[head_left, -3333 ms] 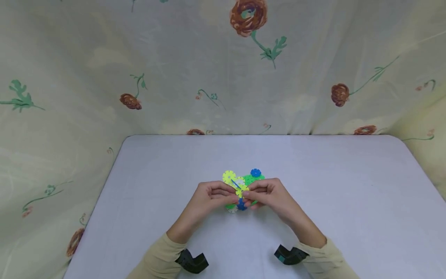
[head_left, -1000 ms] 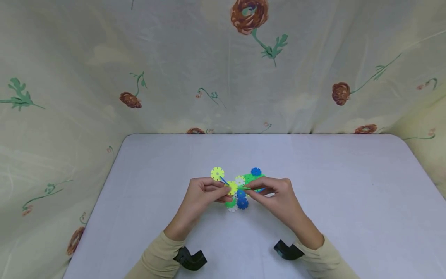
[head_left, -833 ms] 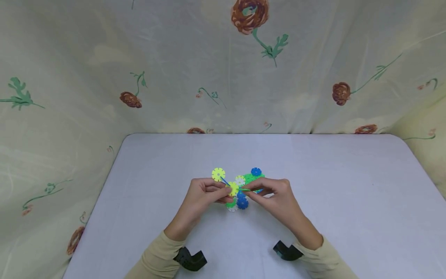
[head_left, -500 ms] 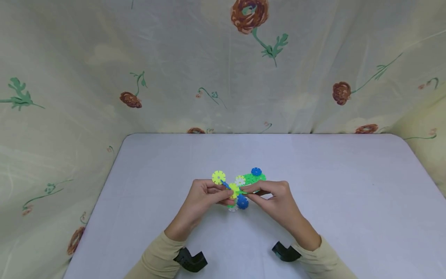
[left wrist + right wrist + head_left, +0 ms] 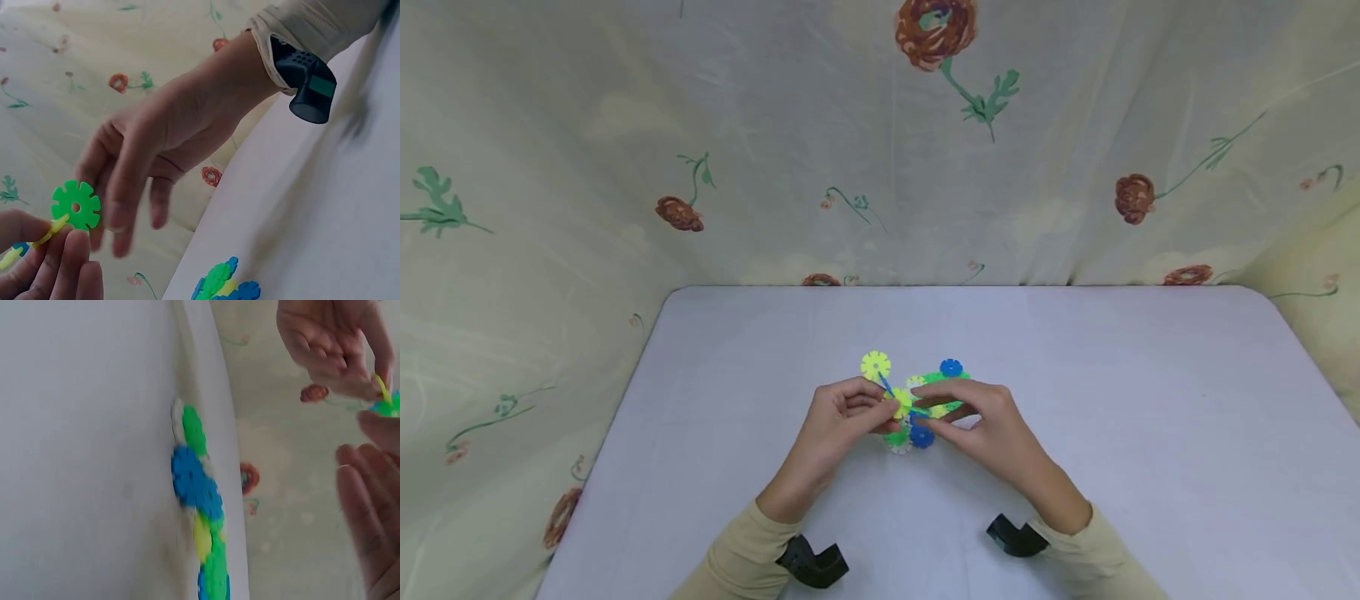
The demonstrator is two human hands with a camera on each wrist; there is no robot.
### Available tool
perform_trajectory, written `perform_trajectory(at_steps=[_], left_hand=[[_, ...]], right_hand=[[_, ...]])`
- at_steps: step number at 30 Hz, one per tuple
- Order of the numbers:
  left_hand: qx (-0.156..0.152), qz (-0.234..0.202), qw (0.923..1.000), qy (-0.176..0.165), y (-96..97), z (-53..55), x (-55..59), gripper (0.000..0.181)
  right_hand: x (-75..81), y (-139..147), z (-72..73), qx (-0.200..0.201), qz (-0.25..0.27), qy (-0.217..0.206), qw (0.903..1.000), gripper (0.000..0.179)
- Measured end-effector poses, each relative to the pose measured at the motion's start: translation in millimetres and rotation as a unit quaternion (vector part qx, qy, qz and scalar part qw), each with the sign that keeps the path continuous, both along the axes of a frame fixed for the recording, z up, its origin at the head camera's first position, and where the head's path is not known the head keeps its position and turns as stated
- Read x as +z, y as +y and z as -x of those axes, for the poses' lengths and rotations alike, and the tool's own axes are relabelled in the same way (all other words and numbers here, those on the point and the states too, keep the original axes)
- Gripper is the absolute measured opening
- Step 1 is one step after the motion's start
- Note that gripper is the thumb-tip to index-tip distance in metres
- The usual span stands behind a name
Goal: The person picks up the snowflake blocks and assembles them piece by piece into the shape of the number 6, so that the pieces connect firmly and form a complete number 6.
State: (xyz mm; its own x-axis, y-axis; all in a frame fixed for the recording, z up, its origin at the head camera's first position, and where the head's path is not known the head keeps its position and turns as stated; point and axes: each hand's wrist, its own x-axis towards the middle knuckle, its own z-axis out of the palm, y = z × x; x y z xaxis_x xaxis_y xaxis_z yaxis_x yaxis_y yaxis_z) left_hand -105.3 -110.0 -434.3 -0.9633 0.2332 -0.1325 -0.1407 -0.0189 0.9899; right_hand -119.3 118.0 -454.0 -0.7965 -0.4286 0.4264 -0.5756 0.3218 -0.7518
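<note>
My left hand (image 5: 842, 425) pinches a yellow notched building disc (image 5: 900, 403) between thumb and fingers. Slotted onto it is a blue disc (image 5: 886, 384), seen nearly edge-on, which carries another yellow disc (image 5: 876, 365) at the far end. A green disc (image 5: 76, 205) stands crosswise at the near end of this chain, beside the left fingertips. My right hand (image 5: 992, 417) hovers by the green disc, its thumb and fingers spread apart; in the left wrist view its fingers hang loosely behind that disc, gripping nothing.
Beneath the hands, several joined discs lie on the white table (image 5: 1112, 400): blue ones (image 5: 922, 437), a blue one (image 5: 951, 367) at the back, and green, white and yellow ones. A floral curtain (image 5: 775, 167) hangs behind the table's far edge.
Earlier the right hand pinched the green disc against the left hand's yellow one; now its fingers have parted from it. The left hand has tilted the chain, its yellow end rising.
</note>
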Motion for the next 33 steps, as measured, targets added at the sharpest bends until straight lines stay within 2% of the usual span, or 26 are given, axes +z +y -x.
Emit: perform_trajectory(at_steps=[4, 7, 9, 13, 19, 25, 33], left_hand=[[0.023, 0.030, 0.9993, 0.005, -1.1, 0.6, 0.9, 0.016], [0.033, 0.036, 0.9988, 0.002, -1.9, 1.1, 1.0, 0.016], [0.034, 0.034, 0.9988, 0.001, -2.3, 1.3, 1.0, 0.016], [0.031, 0.028, 0.9991, 0.000, -2.7, 1.5, 1.0, 0.018], [0.018, 0.031, 0.9994, -0.002, -3.0, 1.9, 0.7, 0.020], [-0.003, 0.038, 0.9993, -0.005, -3.2, 1.8, -0.4, 0.020], [0.000, 0.034, 0.9994, -0.003, -2.9, 2.2, -0.8, 0.021]], right_hand=[[-2.6, 10.2, 8.4, -0.059, -0.084, -0.060, 0.9929, 0.035], [-8.7, 17.1, 13.7, -0.113, -0.153, -0.086, 0.9780, 0.030], [-12.5, 19.8, 16.4, -0.135, -0.187, -0.101, 0.9678, 0.029], [-17.4, 21.9, 20.0, -0.152, -0.227, -0.128, 0.9535, 0.031], [-26.0, 21.1, 21.7, -0.161, -0.253, -0.153, 0.9414, 0.037], [-29.1, 20.5, 21.9, -0.163, -0.248, -0.150, 0.9433, 0.027], [-26.2, 22.7, 23.2, -0.149, -0.207, -0.146, 0.9557, 0.016]])
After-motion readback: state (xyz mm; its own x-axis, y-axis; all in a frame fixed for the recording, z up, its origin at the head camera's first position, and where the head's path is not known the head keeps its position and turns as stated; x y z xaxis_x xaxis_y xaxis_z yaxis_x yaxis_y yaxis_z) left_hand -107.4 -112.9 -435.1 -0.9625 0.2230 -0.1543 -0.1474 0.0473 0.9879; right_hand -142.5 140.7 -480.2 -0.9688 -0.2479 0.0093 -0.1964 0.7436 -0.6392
